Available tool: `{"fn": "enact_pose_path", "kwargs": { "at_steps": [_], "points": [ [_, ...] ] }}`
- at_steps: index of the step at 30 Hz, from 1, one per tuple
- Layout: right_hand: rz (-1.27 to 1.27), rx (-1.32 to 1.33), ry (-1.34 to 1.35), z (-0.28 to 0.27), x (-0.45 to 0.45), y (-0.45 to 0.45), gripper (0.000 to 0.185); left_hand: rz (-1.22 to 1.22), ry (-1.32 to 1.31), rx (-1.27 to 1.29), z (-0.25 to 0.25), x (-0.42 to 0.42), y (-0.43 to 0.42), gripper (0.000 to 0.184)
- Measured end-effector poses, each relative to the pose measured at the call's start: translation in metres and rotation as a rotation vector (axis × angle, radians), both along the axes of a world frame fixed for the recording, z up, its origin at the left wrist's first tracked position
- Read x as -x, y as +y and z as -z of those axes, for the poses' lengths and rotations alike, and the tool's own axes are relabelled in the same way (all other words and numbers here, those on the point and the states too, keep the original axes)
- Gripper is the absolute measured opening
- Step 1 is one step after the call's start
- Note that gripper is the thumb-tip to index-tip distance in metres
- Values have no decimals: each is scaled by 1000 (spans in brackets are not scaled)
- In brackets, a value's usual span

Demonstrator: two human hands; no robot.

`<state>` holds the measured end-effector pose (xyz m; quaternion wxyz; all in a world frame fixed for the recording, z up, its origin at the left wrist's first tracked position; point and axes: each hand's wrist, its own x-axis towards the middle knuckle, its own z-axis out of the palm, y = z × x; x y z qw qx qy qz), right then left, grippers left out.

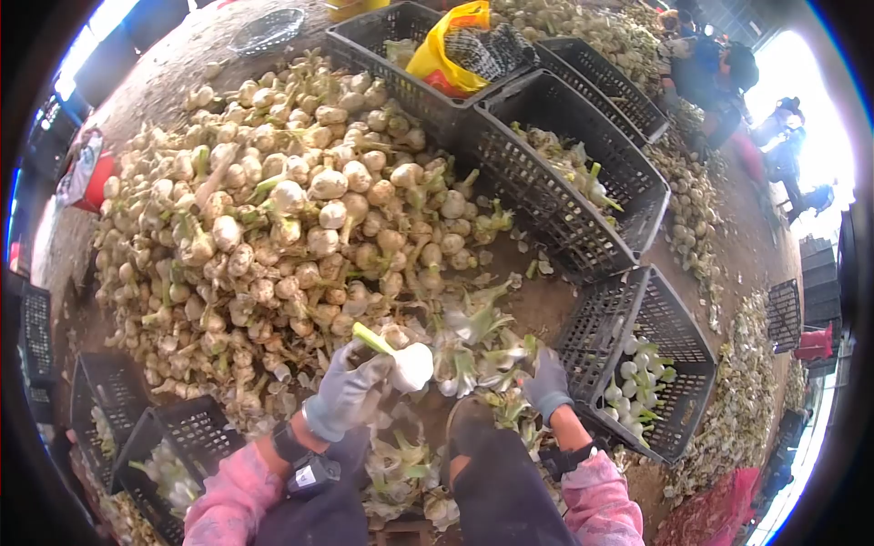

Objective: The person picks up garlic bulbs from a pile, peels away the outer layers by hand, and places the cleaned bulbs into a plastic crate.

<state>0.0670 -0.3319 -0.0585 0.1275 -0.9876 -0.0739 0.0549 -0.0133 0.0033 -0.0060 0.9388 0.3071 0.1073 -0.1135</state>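
Note:
My left hand (350, 387), in a grey glove, is closed around a garlic bulb (412, 367). The bulb is white and clean, and its cut green stem points up and to the left. My right hand (546, 384), also gloved, is low over the leafy trimmings beside a black crate. Its fingers look curled, with a small reddish spot at their tips; what they hold is too small to make out. Stripped husks and leaves (469, 341) lie between the hands. Just beyond my left hand rises a large heap of untrimmed garlic (300, 218).
To the right, a tilted black crate (669, 318) holds several clean white bulbs (637, 387). Further black crates (628, 205) stand behind it, one with a yellow bag (452, 50) on top. More crates (196, 432) are at lower left. People (719, 82) work at far right.

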Motion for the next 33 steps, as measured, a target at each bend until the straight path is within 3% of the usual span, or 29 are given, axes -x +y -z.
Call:
{"fn": "enact_pose_path", "kwargs": {
  "at_steps": [2,4,6,7,9,10,11,12,13,18,21,25,26,27,28,30,31,32,33],
  "points": [
    [0,-314,-54,0,5,14,26,-72,83,33,-15,-7,-7,30],
    [124,-930,350,-58,7,63,27,-92,136,43,-34,-14,-12,32],
    [139,-1312,661,-85,17,97,27,-74,108,83,-33,-17,-16,32],
    [100,-1329,699,-88,21,109,28,-66,95,104,-33,-17,-17,31],
    [-116,-1021,437,-96,22,133,25,-89,211,20,-30,-11,-19,27],
    [-133,-1012,424,-91,25,135,25,-85,245,4,-24,-11,-17,27],
    [-29,-1101,561,-88,25,135,25,-82,278,-12,-21,-10,-15,28],
    [77,-1186,699,-85,23,133,25,-139,283,185,-20,-9,-17,31],
    [187,-1264,840,-83,23,132,25,-149,295,210,-19,-9,-16,32],
    [-28,-1479,937,-76,31,138,52,-118,310,169,-1,-7,-15,34],
    [-106,-1418,889,-78,39,150,57,-139,313,48,-16,-4,-17,34],
    [-326,-1221,908,-47,25,144,44,-122,331,-287,-9,7,2,34],
    [-328,-1187,764,-40,15,142,33,-236,313,-311,-20,9,12,34],
    [-342,-1052,457,-12,7,143,28,-347,288,-339,-36,11,25,35],
    [-297,-888,307,-9,-8,141,24,-457,211,-477,-43,21,46,35],
    [1,-812,189,29,-31,139,39,-530,103,-859,-66,62,103,36],
    [-11,-658,72,34,-46,141,42,-717,120,-1080,-57,98,139,27],
    [-22,-500,-43,32,-64,147,45,-832,276,-1223,-79,118,152,27],
    [-21,-393,17,31,-77,155,45,-838,358,-1367,-93,148,168,30]
  ]
}}
